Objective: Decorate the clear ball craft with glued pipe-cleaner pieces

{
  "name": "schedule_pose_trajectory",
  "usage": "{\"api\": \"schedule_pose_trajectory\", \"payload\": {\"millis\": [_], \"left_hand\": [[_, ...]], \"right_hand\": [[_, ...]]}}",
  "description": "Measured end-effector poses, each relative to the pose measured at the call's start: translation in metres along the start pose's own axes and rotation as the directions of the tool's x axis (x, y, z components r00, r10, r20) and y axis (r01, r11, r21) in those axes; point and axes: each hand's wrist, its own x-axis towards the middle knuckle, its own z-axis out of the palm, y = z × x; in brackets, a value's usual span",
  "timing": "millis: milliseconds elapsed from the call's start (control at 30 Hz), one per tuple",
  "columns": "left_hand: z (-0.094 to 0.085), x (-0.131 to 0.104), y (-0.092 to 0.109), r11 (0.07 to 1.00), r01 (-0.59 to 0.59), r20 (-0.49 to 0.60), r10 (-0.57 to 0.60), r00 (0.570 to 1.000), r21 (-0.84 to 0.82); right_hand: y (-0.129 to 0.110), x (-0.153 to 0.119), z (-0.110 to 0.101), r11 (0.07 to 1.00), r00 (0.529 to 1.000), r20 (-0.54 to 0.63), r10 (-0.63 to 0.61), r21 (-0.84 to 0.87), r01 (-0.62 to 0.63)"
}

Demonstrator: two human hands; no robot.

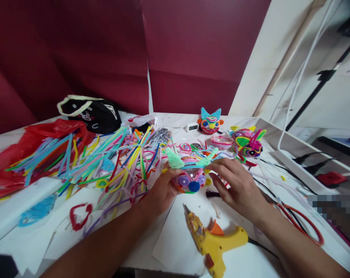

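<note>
My left hand [164, 189] is closed around the left side of a pipe-cleaner animal head [189, 175]. The head has mint-green ears, purple eyes and a round blue nose. At its right side hovers my right hand [235, 189], fingers curved and apart, the fingertips close to the right ear and a small yellow coil [207, 179]. Whether they touch it I cannot tell. Below the hands a yellow glue gun [218, 245] lies on its side over a white sheet [175, 239], nozzle pointing up towards the head.
Loose pipe cleaners [117, 158] cover the left, beside a red plastic bag [44, 135] and black pouch [93, 116]. Two finished heads, one blue-eared [211, 122] and one pink-yellow [247, 141], stand behind near a small digital display [191, 127]. Cables [302, 220] run along the right.
</note>
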Motion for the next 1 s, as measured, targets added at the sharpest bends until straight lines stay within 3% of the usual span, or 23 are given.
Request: {"api": "schedule_pose_trajectory", "payload": {"millis": [333,1000], "left_hand": [[0.0018,-0.0008,0.0017,1.0,0.009,0.036,-0.01,0.999,0.027],[0.0041,-0.0015,0.0016,0.999,0.033,-0.003,-0.033,0.999,0.013]], "right_hand": [[0.001,-0.0005,0.0026,0.999,0.999,0.015,-0.031,-0.027,0.031],[0.0,0.0018,0.0015,0.999,0.998,0.029,-0.051,-0.019,0.051]]}}
